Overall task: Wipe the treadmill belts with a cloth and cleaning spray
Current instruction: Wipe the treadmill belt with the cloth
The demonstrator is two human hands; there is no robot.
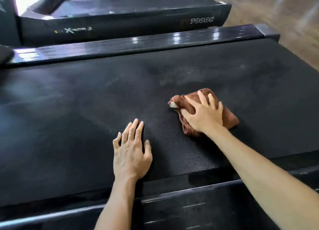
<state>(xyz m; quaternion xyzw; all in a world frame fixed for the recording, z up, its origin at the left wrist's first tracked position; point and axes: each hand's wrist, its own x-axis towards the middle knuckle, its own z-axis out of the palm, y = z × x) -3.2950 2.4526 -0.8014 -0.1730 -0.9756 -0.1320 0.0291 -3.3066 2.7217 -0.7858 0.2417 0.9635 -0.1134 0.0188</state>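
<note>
Low in the frame's centre, the left hand [131, 153] lies flat on the belt [77, 109], fingers [136, 129] spread and empty, bracing. Right of centre and a little farther up, the right hand [203, 114] presses the crumpled brown cloth [229, 119] onto the belt, fingers splayed over it rather than gripping. The belt's long axis runs left to right across the frame. Faint marks show just above the cloth, so the right hand is better placed to reach them. No spray bottle is visible.
</note>
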